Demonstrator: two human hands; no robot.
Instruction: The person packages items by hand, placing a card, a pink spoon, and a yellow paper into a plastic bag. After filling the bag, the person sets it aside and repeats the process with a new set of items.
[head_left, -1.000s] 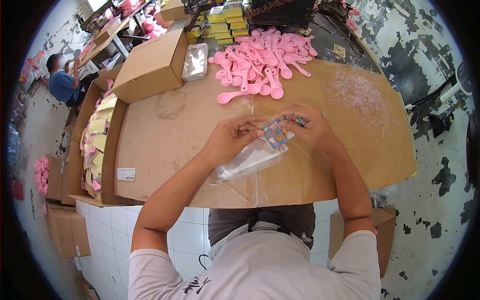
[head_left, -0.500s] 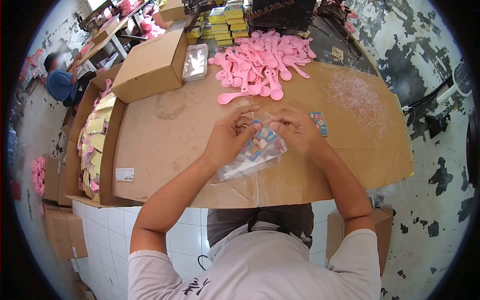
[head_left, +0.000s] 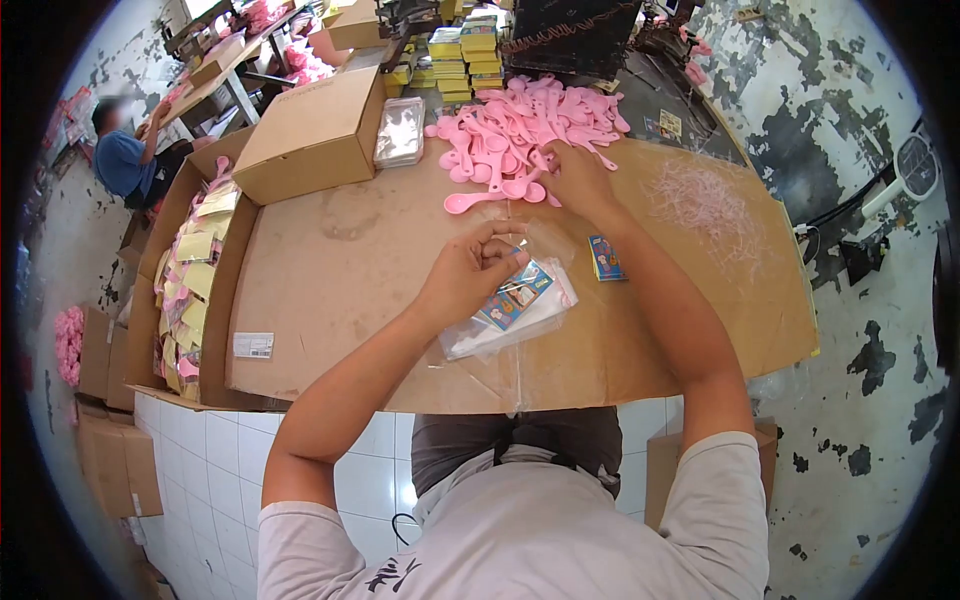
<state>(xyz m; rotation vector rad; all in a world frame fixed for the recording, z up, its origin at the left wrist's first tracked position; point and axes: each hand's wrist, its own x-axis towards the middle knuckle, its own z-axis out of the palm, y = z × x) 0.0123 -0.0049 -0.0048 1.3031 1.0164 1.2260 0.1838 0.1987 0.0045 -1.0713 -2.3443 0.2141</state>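
My left hand (head_left: pixel 472 270) pinches the edge of a clear plastic bag (head_left: pixel 545 262) between thumb and fingers. A blue printed card (head_left: pixel 522 296) shows in the bag, above a stack of clear bags (head_left: pixel 475 342) on the cardboard. My right hand (head_left: pixel 580 182) is at the near edge of a heap of pink spoons (head_left: pixel 500 135), its fingertips closed around one spoon, partly hidden by the fingers. A small pile of blue printed cards (head_left: pixel 606 258) lies between my two forearms, left of the right one.
An open carton (head_left: pixel 215 345) of packed pink and yellow items stands left, beside a closed cardboard box (head_left: pixel 310 135). Clear packs (head_left: pixel 400 130), stacks of yellow-edged cards (head_left: pixel 465 55) and plastic shreds (head_left: pixel 715 205) lie around. A person in blue (head_left: pixel 125 160) sits far left.
My right hand has left the bag and reached forward to the spoon heap. My left hand stays on the bag, and the card in it shows more fully.
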